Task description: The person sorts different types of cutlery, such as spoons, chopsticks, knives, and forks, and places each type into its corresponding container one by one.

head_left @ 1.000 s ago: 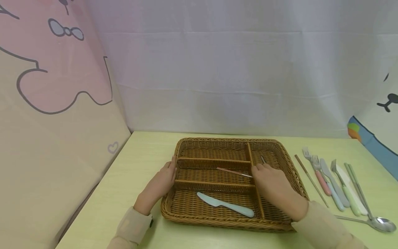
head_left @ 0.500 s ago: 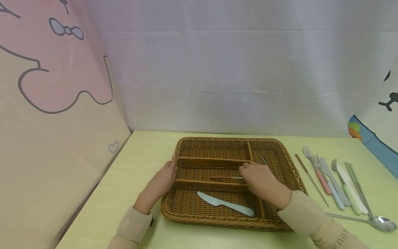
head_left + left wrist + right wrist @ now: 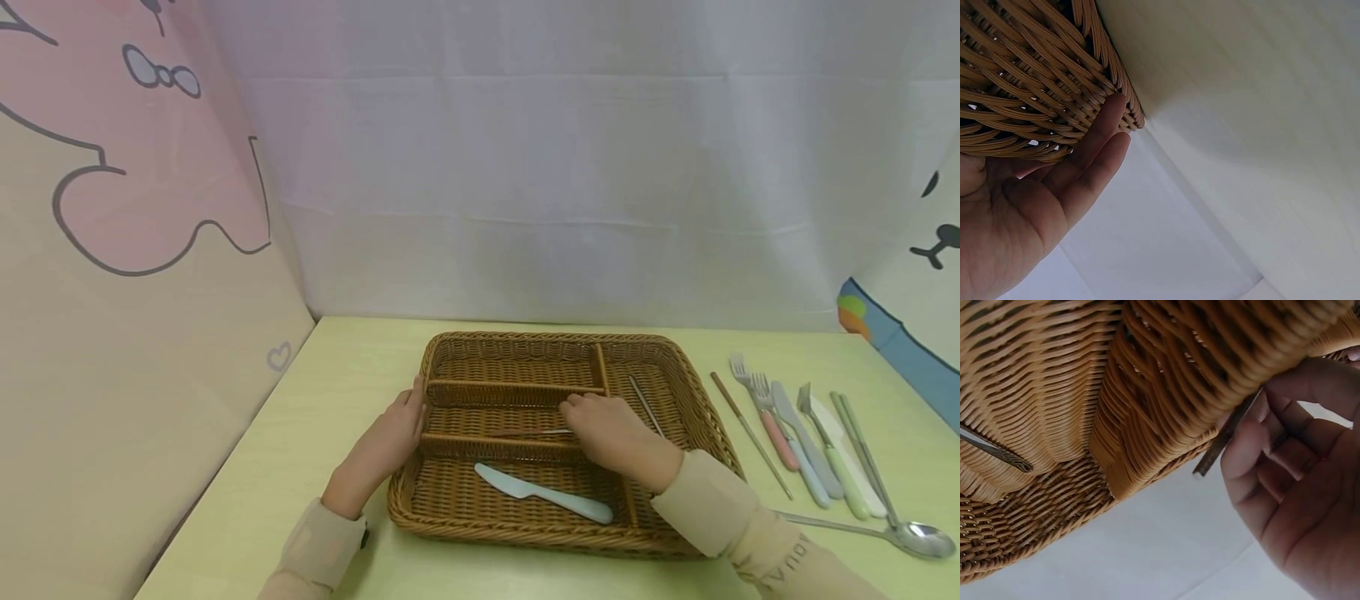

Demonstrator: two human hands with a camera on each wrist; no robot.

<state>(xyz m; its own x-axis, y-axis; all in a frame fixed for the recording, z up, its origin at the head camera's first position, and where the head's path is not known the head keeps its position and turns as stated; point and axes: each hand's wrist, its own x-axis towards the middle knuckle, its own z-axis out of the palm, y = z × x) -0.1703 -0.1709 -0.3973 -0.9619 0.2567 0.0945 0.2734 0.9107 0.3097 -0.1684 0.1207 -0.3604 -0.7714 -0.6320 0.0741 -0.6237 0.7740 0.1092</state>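
A brown woven basket (image 3: 510,537) with several compartments stands on the table. My right hand (image 3: 618,437) is over its middle compartment and pinches a thin brown-and-silver chopstick (image 3: 557,432), which lies low along that compartment. In the right wrist view, the chopstick's end (image 3: 1213,456) juts out from between thumb and fingers, beside a woven divider. With fairly straight fingers, my left hand (image 3: 390,433) rests against the basket's left outer side. A pale blue knife (image 3: 543,493) lies in the front compartment, and a thin metal utensil (image 3: 647,406) in the right one.
Right of the basket lie a single chopstick (image 3: 750,433), several forks (image 3: 780,437), knives (image 3: 806,442), green-ended chopsticks (image 3: 862,442) and a spoon (image 3: 926,540). A white curtain (image 3: 525,208) closes the back, with printed cloth (image 3: 150,375) on the left.
My right hand has moved left from the right divider into the middle compartment, and the chopstick in it has come down and turned nearly level. The left hand stays put.
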